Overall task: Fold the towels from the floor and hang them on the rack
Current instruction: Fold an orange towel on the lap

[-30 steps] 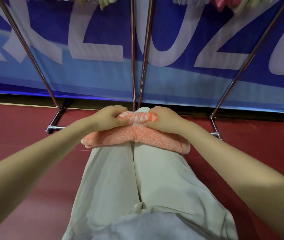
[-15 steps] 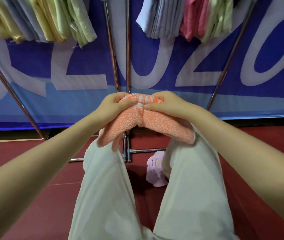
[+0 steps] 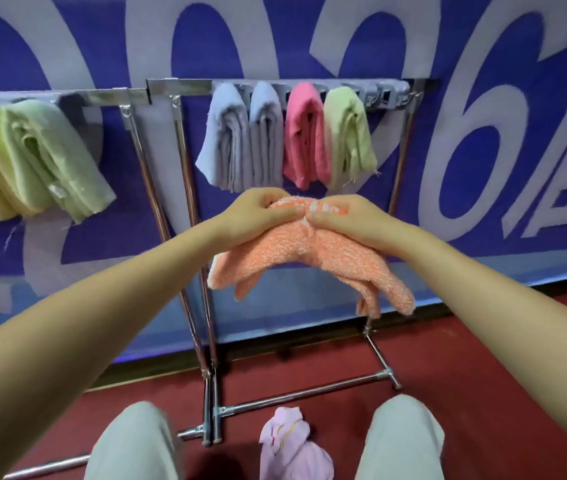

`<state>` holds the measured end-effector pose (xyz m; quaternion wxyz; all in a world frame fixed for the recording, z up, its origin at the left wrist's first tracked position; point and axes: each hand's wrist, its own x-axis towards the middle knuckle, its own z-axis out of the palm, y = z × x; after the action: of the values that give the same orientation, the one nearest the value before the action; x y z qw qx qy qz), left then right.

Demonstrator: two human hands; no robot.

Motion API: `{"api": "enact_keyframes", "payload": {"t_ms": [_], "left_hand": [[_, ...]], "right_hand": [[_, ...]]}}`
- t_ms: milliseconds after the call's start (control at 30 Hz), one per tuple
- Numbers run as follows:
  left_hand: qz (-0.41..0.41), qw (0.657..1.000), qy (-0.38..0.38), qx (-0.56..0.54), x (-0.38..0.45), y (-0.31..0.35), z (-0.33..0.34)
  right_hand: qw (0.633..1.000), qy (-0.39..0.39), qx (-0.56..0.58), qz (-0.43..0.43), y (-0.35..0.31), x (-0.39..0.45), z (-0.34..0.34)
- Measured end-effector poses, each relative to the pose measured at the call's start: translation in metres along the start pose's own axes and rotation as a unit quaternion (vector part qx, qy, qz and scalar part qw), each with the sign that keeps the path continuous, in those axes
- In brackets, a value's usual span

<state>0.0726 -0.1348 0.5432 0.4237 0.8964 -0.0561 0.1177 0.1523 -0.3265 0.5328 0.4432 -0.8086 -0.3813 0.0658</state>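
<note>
Both hands, left (image 3: pixel 257 216) and right (image 3: pixel 347 220), pinch the folded orange towel (image 3: pixel 309 258) at its top, fingers curled tight, before the rack (image 3: pixel 185 88).

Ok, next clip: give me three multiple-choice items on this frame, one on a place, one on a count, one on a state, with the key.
1. Where is the lilac towel?
A. on the floor between the knees
B. on the rack
C. in the left hand

2. How many towels hang on the right rack?
A. two
B. four
C. six

3. How is the orange towel held?
A. left hand only
B. lying on the lap
C. gripped by both hands, right hand too

Key: A, it lies on the red floor; B, two grey, one pink, one green; C, both hands pinch its top.
</note>
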Motion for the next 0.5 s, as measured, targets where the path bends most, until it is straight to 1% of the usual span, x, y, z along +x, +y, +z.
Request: {"api": "enact_keyframes", "payload": {"t_ms": [133, 200, 300, 400, 433, 467, 500], "left_hand": [[0.04, 0.996, -0.034, 0.069, 0.057, 0.021, 0.013], [0.056, 0.994, -0.045, 0.082, 0.083, 0.029, 0.024], [0.054, 0.996, -0.035, 0.053, 0.117, 0.04, 0.042], [0.051, 0.998, -0.002, 0.023, 0.144, 0.054, 0.064], [0.042, 0.999, -0.004, -0.003, 0.153, 0.058, 0.07], [0.036, 0.998, -0.025, -0.035, 0.161, 0.064, 0.076], [0.038, 0.995, -0.061, -0.066, 0.167, 0.07, 0.083]], "right_hand": [[0.997, -0.023, -0.06, 0.033, 0.014, 0.012, -0.056], [0.995, -0.028, -0.081, 0.043, 0.017, 0.018, -0.08], [0.995, 0.002, -0.066, 0.072, 0.022, 0.028, -0.112], [0.992, 0.051, -0.034, 0.114, 0.03, 0.035, -0.142], [0.99, 0.069, -0.017, 0.119, 0.032, 0.036, -0.152], [0.99, 0.084, 0.005, 0.117, 0.034, 0.04, -0.162], [0.988, 0.102, 0.027, 0.115, 0.035, 0.043, -0.172]]}}
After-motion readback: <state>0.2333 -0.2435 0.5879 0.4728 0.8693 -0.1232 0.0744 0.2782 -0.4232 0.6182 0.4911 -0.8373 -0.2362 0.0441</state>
